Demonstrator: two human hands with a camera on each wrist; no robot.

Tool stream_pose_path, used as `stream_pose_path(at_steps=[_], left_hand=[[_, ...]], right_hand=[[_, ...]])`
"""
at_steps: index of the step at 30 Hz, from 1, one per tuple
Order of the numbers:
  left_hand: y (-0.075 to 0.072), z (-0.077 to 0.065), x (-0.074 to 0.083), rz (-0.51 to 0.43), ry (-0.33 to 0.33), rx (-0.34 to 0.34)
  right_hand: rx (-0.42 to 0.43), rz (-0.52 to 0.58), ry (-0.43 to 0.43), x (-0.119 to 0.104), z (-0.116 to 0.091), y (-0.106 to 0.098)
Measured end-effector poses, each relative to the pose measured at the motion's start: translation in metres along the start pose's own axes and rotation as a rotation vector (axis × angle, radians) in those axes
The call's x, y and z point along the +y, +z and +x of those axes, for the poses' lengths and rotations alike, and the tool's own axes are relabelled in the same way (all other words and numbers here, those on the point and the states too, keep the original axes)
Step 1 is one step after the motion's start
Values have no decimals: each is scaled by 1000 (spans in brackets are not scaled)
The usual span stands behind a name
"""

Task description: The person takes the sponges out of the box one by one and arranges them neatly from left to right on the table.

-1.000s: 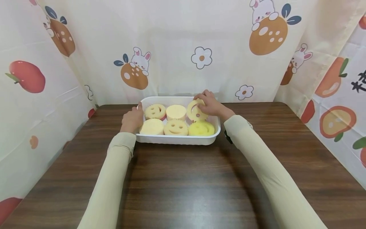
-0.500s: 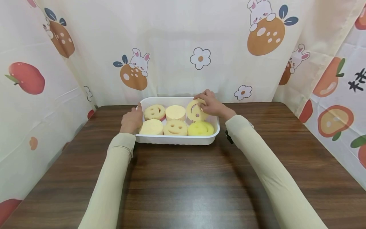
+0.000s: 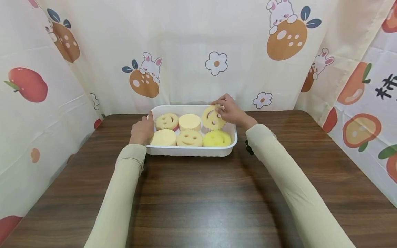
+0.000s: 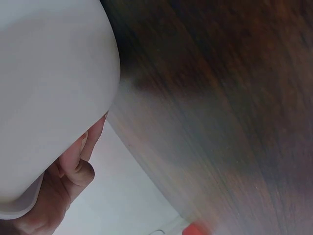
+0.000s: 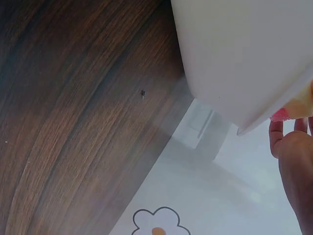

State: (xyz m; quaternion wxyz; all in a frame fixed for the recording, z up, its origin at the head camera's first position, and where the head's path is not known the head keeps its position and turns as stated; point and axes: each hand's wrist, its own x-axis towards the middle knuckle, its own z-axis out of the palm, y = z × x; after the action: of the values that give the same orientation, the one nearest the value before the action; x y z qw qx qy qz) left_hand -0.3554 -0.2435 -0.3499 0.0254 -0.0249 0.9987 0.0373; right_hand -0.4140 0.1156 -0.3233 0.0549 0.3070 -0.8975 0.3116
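Note:
A white tray (image 3: 186, 151) holds several round sponges in two rows. My left hand (image 3: 142, 129) grips its left end; in the left wrist view the fingers (image 4: 90, 139) lie against the outer wall. At the back right corner my right hand (image 3: 229, 112) pinches a pale yellow smiley-face sponge (image 3: 211, 120) by its upper right edge, tilted up with its face toward me. A pink layer (image 5: 281, 115) shows on it in the right wrist view. Just in front lies a bright yellow smiley sponge (image 3: 217, 138), beside a pale smiley sponge (image 3: 190, 138).
Another smiley sponge (image 3: 166, 121) and a plain round sponge (image 3: 190, 121) fill the back row, with a plain one (image 3: 164, 137) at front left. The tray stands at the far edge of a dark wooden table (image 3: 192, 193), close to a printed curtain (image 3: 186, 44).
The pinched smiley sponge has turned slightly, so both its eyes now show. My right hand has risen a little, while the left hand and tray stay put.

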Motion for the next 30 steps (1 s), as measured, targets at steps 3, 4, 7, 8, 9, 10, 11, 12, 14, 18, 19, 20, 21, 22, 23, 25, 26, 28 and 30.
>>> stream_pose_path(at_steps=[3, 4, 7, 8, 9, 10, 11, 12, 14, 18, 19, 20, 21, 22, 23, 25, 26, 28, 30], left_hand=[[1, 1, 0, 2, 3, 1], [1, 1, 0, 1, 2, 2], [1, 1, -1, -2, -1, 3], [1, 1, -1, -3, -2, 3], [1, 1, -2, -3, -1, 1], [1, 2, -2, -4, 0, 0], [1, 2, -2, -3, 0, -1], [1, 2, -2, -3, 1, -2], [1, 2, -2, -2, 2, -1], [1, 0, -2, 0, 5, 1], [1, 0, -1, 1, 5, 1], [1, 0, -1, 2, 6, 0], [1, 1, -1, 3, 6, -1], [1, 1, -1, 3, 8, -2], [1, 2, -1, 3, 9, -2], [2, 3, -2, 4, 12, -3], [2, 3, -2, 4, 12, -4], [2, 4, -3, 4, 13, -2], [2, 4, -3, 6, 16, 1]], right_hand=[[27, -4, -9, 0, 0, -3], [38, 4, -9, 0, 0, -4], [76, 46, -11, -1, 0, -8], [87, 61, -11, -2, 1, -10], [93, 72, -8, -2, 1, -11], [99, 77, -9, -2, 1, -12], [103, 81, -8, -3, 1, -13], [102, 81, -8, -4, 0, -14], [107, 79, -6, -5, -1, -17], [127, 75, 4, -8, -6, -22], [134, 72, 11, -8, -7, -24], [139, 70, 21, -9, -8, -26], [144, 71, 31, -9, -9, -28], [148, 70, 45, -9, -10, -30], [152, 70, 58, -8, -11, -32], [158, 73, 80, -8, -12, -36], [159, 78, 93, -7, -13, -38], [161, 83, 113, -4, -14, -40], [164, 83, 127, -1, -14, -42]])
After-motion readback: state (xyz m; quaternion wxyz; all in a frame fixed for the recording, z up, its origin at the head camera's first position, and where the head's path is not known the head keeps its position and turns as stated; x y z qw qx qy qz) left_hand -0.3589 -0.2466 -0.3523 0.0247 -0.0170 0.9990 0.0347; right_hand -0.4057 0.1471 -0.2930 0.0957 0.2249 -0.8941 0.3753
